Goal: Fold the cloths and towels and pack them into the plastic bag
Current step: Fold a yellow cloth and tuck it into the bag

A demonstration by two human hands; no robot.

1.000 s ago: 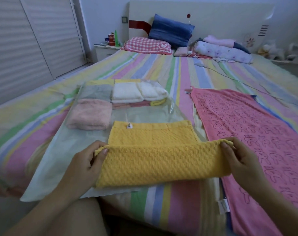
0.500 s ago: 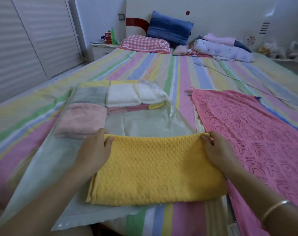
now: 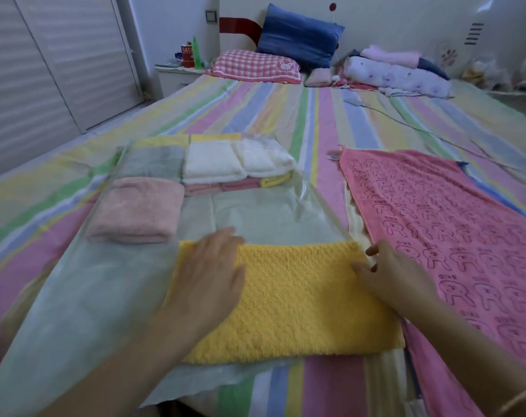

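We saw a striped bed (image 3: 286, 115) carrying a clear plastic bag (image 3: 90, 296) at left, a pink towel (image 3: 451, 236) spread flat at right, checked pillow (image 3: 255, 66) and blue pillow (image 3: 298, 37) at the head.

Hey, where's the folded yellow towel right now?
In the head view, the folded yellow textured towel lies bottom centre on the near end of the clear plastic bag, under the left hand, with the pink rabbit-print towel to its right.

The yellow towel (image 3: 298, 299) at lower centre is nubby, matt cloth. Under it lies a clear, glossy plastic bag (image 3: 84, 299). The pink towel (image 3: 454, 236) at right is smooth cloth with pressed-in figures. The bedsheet (image 3: 286, 115) is matt striped fabric.
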